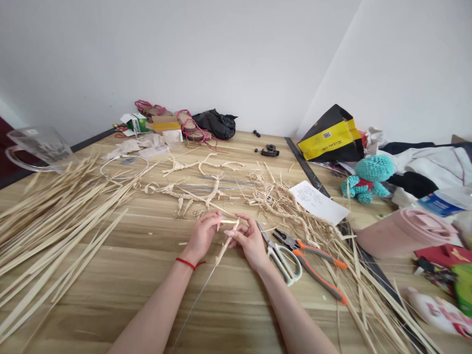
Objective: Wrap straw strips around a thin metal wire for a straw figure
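In the middle of the table my right hand (246,240) is closed around a straw-wrapped wire (222,252), pale strips covering its upper part. Bare metal wire runs from its lower end toward the table's near edge. My left hand (205,233), a red cord on its wrist, pinches a flat straw strip (229,221) that stretches across to the wrapped piece. Beyond my hands lies a woven straw figure (195,196) with legs. Scissors (283,258) with pale green handles rest to the right of my right hand, beside orange-and-grey pliers (313,260).
Long loose straw strips (73,231) spread over the left side. More tangled straw (280,199) lies right of centre, near a written paper (319,202). A clear mug (42,147) stands at far left. A pink tumbler (401,233) and turquoise figure (372,172) are at right.
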A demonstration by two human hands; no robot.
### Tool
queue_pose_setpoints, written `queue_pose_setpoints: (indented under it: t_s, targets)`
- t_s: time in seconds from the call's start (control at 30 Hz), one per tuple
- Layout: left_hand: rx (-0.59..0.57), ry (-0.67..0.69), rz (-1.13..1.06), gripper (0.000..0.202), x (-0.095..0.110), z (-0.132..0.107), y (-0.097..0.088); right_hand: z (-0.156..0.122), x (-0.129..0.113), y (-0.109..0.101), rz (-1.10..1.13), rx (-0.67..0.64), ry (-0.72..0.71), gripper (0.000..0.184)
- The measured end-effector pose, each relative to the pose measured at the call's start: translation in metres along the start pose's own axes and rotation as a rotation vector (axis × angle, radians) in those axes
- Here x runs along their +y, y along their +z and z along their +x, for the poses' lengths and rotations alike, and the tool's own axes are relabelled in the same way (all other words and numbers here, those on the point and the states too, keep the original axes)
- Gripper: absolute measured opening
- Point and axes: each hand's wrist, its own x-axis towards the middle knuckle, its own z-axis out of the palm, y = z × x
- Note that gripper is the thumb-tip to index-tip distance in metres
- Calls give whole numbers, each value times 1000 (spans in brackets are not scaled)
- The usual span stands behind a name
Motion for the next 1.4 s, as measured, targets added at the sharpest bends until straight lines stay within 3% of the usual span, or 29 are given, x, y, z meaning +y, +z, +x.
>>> queue_pose_setpoints:
  t_s: [0.2, 0.43, 0.9, 1.03, 1.23, 1.4]
  targets:
    - [-45, -60, -31, 17, -1, -1, -1, 0, -1, 1, 19, 20, -17, 52]
    - [-77, 57, 265, 21, 2, -8, -5, 0, -1, -5, 98, -24, -7, 48]
    - [-111, 182, 272, 30, 0, -7, -11, 0, -4, -3, 97, -14, 97, 31]
    - [-78, 88, 423, 45, 2, -7, -3, 0, -4, -4, 112, -12, 98, 27]
    - [-351, -81, 523, 38, 6, -11, 6, 2, -1, -4, 130, 9, 88, 27]
    - [-342, -128, 487, 40, 10, -10, 4, 3, 3, -4, 87, 12, 95, 33]
